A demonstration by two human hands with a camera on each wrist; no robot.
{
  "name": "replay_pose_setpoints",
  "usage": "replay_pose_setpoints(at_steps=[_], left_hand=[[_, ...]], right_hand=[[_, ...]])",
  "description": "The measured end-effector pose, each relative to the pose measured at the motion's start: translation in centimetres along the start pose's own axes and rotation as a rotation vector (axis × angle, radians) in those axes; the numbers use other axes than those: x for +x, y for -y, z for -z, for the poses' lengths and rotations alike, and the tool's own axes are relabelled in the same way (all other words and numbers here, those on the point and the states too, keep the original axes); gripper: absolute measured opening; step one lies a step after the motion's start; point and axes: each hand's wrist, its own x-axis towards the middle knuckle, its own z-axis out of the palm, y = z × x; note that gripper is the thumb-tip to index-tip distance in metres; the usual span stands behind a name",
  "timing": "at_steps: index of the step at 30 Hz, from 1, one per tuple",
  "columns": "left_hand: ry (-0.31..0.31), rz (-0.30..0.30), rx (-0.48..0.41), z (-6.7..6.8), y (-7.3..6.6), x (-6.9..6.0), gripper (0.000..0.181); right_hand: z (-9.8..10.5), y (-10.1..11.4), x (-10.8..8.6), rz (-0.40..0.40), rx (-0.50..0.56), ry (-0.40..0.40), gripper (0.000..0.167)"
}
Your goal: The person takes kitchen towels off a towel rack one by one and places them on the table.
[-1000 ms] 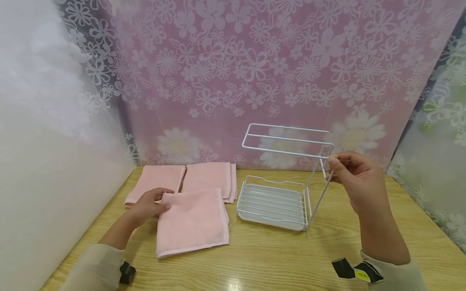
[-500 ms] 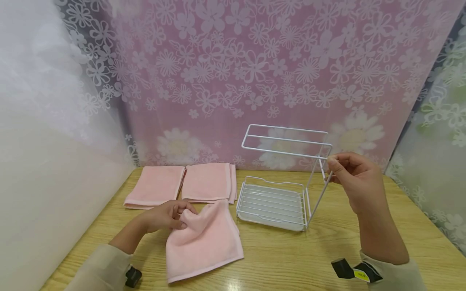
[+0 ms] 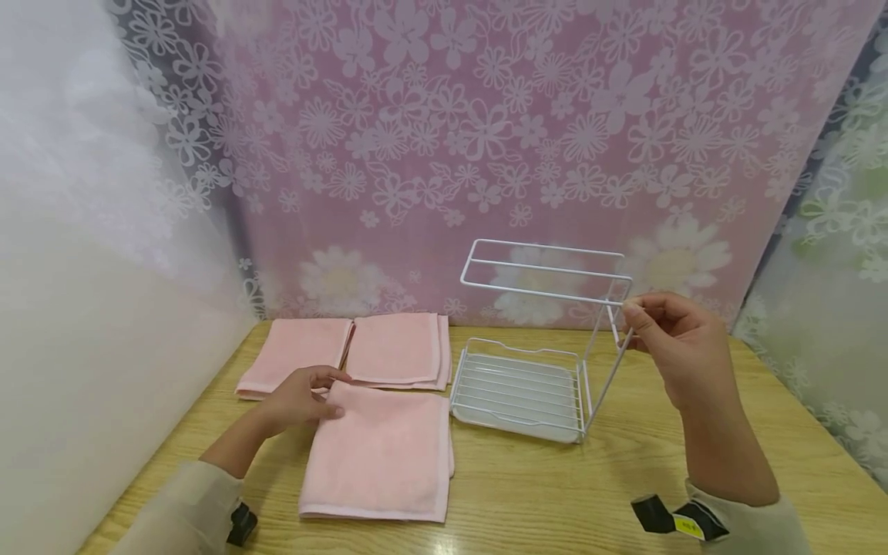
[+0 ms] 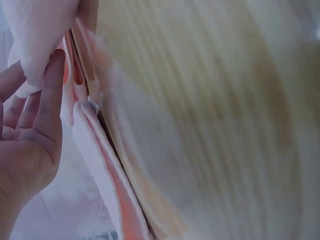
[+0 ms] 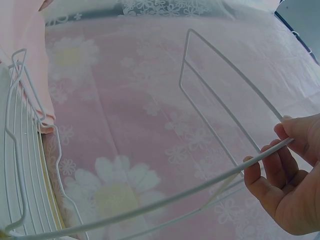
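Note:
My left hand [image 3: 298,402] pinches the upper left corner of a folded pink towel [image 3: 385,459], which hangs in front of two others. In the left wrist view the towel's edge [image 4: 40,40] sits between thumb and fingers. My right hand [image 3: 683,351] grips the upper corner of a white wire rack [image 3: 516,389], where its upright meets the top frame. The right wrist view shows fingers and thumb curled round that rod [image 5: 200,182]. A pale tray [image 3: 513,428] lies under the rack's lower grid.
Two more folded pink towels, a left one [image 3: 294,351] and a right one [image 3: 395,347], lie at the back of the wooden table [image 3: 527,501]. A flowered pink sheet [image 3: 416,154] stands behind; a white wall [image 3: 104,270] is at left.
The left hand first moved right and toward me with the towel, which crumpled at its top. Now the towel hangs flatter, nearer the front than at first. The right hand stays on the rack.

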Motion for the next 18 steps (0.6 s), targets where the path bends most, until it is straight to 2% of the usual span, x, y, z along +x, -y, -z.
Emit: replay_pose_setpoints(at_steps=[4, 8, 14, 18], left_hand=[[-0.005, -0.015, 0.003, 0.6, 0.0, 0.0, 0.049], [-0.010, -0.004, -0.011, 0.8, 0.0, 0.1, 0.044], [-0.103, 0.032, -0.011, 0.2, 0.0, 1.0, 0.036], [-0.136, 0.044, -0.019, -0.1, 0.1, 1.5, 0.035]], right_hand=[[0.1, -0.1, 0.0, -0.007, -0.005, 0.002, 0.009], [0.2, -0.1, 0.0, -0.013, -0.012, 0.003, 0.010], [0.2, 0.1, 0.1, -0.016, -0.007, 0.030, 0.015], [0.2, 0.1, 0.3, -0.025, -0.011, 0.042, 0.013]])
